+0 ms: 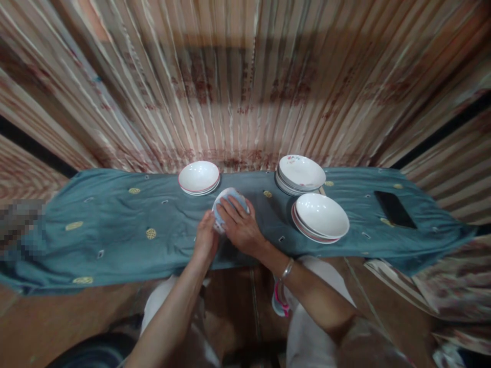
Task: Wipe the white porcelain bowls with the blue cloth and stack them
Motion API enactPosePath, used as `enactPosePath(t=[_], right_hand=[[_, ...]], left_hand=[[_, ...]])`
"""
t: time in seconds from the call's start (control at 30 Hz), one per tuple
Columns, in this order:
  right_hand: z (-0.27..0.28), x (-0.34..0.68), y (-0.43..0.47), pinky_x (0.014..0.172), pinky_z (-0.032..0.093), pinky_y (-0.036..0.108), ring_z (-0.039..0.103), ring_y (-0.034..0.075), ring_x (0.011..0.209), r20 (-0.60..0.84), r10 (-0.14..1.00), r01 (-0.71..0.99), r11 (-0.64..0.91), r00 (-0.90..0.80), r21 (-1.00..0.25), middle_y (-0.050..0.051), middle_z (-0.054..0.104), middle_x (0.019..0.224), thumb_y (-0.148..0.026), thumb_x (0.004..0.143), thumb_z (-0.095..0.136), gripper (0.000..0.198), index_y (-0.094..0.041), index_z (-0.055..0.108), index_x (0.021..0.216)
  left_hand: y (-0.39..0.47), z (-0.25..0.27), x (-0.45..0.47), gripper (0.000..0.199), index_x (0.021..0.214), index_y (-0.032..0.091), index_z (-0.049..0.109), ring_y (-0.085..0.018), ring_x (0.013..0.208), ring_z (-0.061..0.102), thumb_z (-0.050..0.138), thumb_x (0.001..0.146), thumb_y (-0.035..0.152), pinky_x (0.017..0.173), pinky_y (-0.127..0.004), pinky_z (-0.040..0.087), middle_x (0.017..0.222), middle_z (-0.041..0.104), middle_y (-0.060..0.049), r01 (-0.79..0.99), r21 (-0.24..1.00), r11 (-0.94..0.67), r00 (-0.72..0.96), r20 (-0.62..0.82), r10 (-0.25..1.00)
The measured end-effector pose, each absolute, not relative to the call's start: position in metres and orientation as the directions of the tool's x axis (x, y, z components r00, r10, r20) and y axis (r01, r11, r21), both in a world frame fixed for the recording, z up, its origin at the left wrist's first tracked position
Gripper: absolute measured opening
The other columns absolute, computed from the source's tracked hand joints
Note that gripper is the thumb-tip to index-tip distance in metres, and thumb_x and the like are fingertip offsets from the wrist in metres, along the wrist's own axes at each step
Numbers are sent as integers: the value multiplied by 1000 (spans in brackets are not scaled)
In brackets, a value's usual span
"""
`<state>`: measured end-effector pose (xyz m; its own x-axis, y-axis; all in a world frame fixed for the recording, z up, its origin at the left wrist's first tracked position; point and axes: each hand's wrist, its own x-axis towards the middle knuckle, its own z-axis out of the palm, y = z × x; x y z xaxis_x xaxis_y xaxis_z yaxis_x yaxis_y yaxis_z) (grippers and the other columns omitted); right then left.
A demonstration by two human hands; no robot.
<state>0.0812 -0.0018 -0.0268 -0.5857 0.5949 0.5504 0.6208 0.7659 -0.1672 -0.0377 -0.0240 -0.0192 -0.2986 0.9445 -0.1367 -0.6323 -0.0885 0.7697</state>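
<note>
Over the near middle of the table, my left hand (207, 237) grips the lower left edge of a small white dish (218, 225), which is tilted toward me. My right hand (243, 227) presses a pale blue cloth (225, 196) against the dish, its fingers stretched over it. Most of the dish is hidden by the cloth and my fingers, so I cannot tell its depth. Just behind my hands, to the left, sits a short stack of white red-rimmed plates (199, 177).
On the right are a stack of flower-patterned plates (302, 173) and a nearer stack of white plates (322, 217). Farther right lies a black phone (395, 208). A green patterned tablecloth (123, 225) covers the long table, with a striped curtain (238, 92) behind.
</note>
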Motion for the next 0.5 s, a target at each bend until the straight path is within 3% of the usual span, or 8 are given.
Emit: enactPosePath(t=[0.2, 0.5], right_hand=[[-10, 79, 8, 120, 16, 48, 30, 24, 144, 546, 660, 628, 725, -517, -281, 10, 45, 149, -27, 99, 38, 46, -16, 44, 143], [-11, 82, 35, 118, 29, 38, 41, 18, 138, 485, 798, 474, 603, -359, -642, 10, 52, 143, -32, 100, 28, 46, -17, 51, 137]], left_hand=[[-27, -16, -34, 28, 78, 18, 63, -9, 59, 57, 79, 64, 35, 60, -20, 43, 68, 65, 3, -599, 798, -62, -258, -119, 959], [-27, -18, -34, 29, 75, 17, 63, -12, 62, 62, 81, 60, 35, 65, -22, 47, 69, 69, -1, -606, 794, -47, -267, -147, 953]])
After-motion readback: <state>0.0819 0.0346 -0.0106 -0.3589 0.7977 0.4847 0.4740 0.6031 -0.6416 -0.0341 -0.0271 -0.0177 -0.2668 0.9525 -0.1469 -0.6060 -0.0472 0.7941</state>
